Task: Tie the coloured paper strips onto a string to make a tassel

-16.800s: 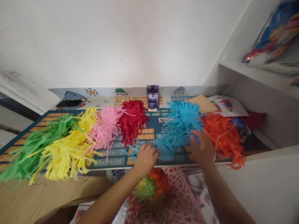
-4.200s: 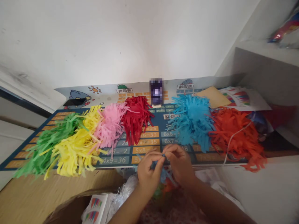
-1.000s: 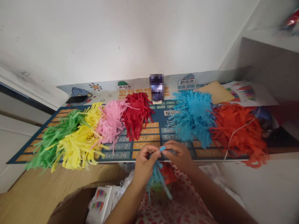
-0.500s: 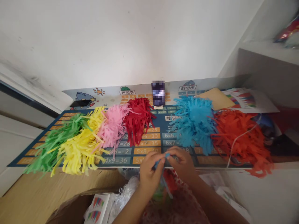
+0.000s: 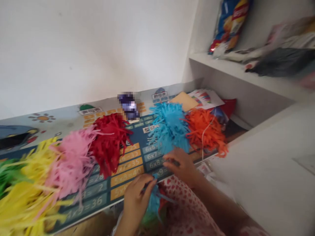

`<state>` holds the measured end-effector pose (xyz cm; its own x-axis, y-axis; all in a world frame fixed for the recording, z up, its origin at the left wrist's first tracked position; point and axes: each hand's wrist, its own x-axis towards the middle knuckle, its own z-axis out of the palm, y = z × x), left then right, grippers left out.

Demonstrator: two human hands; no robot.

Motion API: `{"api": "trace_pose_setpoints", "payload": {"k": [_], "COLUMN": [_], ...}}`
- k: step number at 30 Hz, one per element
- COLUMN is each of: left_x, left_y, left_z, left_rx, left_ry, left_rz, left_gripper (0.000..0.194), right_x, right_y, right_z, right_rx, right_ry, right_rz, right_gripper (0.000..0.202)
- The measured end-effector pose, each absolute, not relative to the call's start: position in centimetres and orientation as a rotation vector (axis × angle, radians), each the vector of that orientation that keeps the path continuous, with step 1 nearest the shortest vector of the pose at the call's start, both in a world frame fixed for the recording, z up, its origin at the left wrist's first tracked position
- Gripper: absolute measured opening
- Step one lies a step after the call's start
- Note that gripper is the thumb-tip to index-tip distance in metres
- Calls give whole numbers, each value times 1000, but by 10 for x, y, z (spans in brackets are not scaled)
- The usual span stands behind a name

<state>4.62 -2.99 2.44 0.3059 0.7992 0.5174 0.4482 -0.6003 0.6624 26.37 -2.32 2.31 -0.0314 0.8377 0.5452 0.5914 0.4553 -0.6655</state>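
My left hand [image 5: 138, 193] is closed on a blue paper strip [image 5: 154, 198] at the table's front edge. Up and to the right, my right hand [image 5: 180, 165] is beside the lower edge of the blue paper pom-pom [image 5: 169, 126]; its fingers are curled and slightly apart, with nothing seen between them. An orange pom-pom [image 5: 205, 129] lies right of the blue one. On the left are a red pom-pom [image 5: 109, 141], a pink one [image 5: 71, 159], a yellow one [image 5: 29, 190] and a partly cut-off green one [image 5: 10, 173].
A blurred, phone-like object [image 5: 129, 105] stands near the wall. Behind the pom-poms lie a tan envelope [image 5: 184, 101] and printed sheets [image 5: 209, 98]. A shelf [image 5: 236, 70] with bags is at the right. A dark phone [image 5: 13, 141] lies at the far left.
The view has swung right. My right hand has parted from my left and moved up toward the blue pom-pom, while my left hand keeps the blue strip.
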Motion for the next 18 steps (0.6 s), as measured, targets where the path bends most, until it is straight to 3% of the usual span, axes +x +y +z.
{"api": "trace_pose_setpoints", "payload": {"k": [6, 9, 14, 18], "left_x": [54, 63, 63, 51], "left_y": [-26, -29, -34, -37], "left_z": [20, 22, 28, 29], "left_rx": [2159, 2133, 2139, 2147], "left_ry": [1003, 961, 910, 941], "left_rz": [1181, 1140, 1081, 1109], "left_gripper": [8, 10, 13, 14], "right_x": [419, 482, 521, 521], "right_y": [46, 93, 132, 140], "right_z": [63, 79, 69, 59], "right_rx": [-2006, -2321, -2545, -2581], "right_ry": [-1018, -787, -628, -706], "right_rz": [-86, -126, 42, 43], "right_gripper": [29, 32, 26, 33]}}
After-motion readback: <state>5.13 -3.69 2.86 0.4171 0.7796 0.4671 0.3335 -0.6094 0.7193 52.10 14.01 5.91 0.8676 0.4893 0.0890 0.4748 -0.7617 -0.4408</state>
